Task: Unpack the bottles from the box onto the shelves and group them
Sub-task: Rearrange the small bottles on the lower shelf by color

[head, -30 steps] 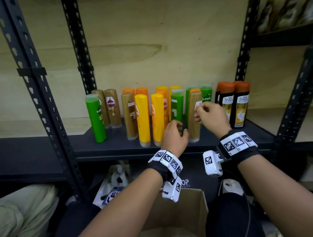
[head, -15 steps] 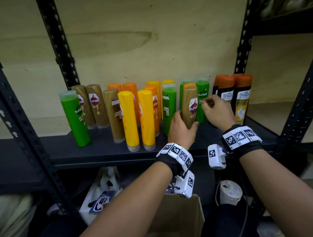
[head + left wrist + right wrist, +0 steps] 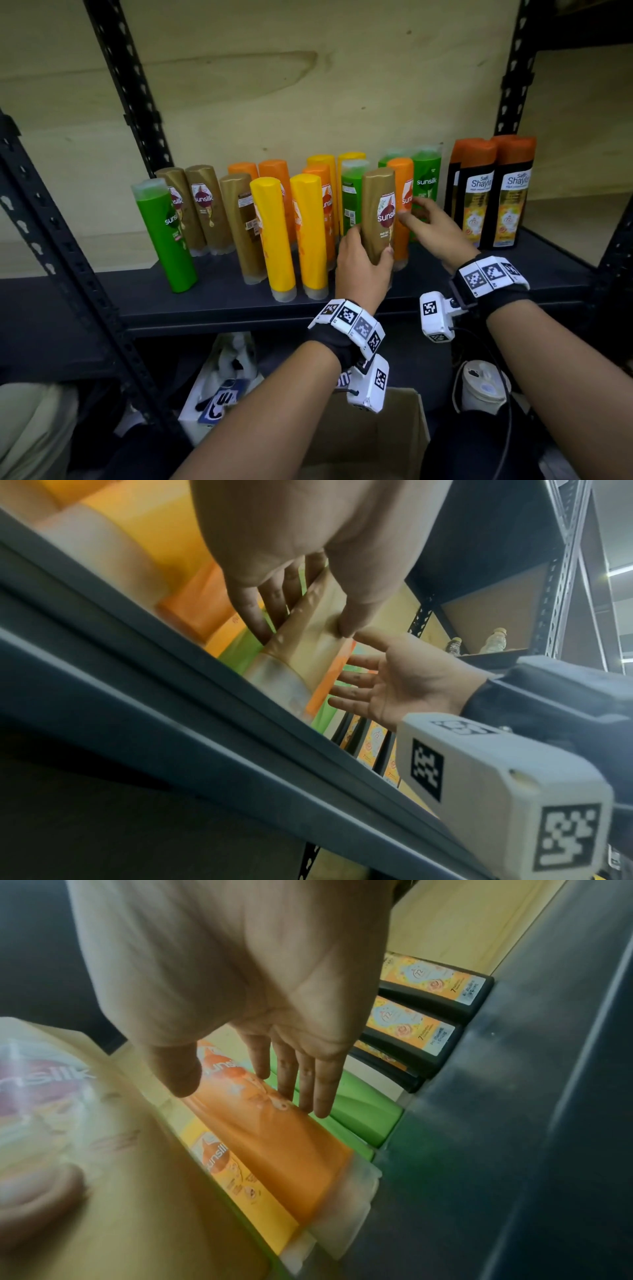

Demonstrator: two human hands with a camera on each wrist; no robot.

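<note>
My left hand (image 3: pixel 366 250) grips a gold Sunsilk bottle (image 3: pixel 378 212) by its lower half and holds it upright in front of the row; the left wrist view shows fingers and thumb wrapped round this gold bottle (image 3: pixel 308 631). My right hand (image 3: pixel 416 216) is open with straight fingers, just right of it, reaching at an orange bottle (image 3: pixel 402 209) and a green bottle (image 3: pixel 426 185). In the right wrist view the fingertips (image 3: pixel 318 1102) lie over the orange bottle (image 3: pixel 274 1129) and the green bottle (image 3: pixel 363 1112). Green, gold, orange and yellow bottles stand mixed along the dark shelf (image 3: pixel 205 301).
Black Shayla bottles (image 3: pixel 493 192) with orange caps stand at the shelf's right end. Black rack uprights (image 3: pixel 126 85) frame the bay. Below the shelf are an open cardboard box (image 3: pixel 387 445), a white bag (image 3: pixel 219 387) and a white container (image 3: pixel 483 387).
My right hand let go of the gold bottle's top, opened and moved right to the orange and green bottles. My left hand kept hold of the gold bottle and raised it slightly.
</note>
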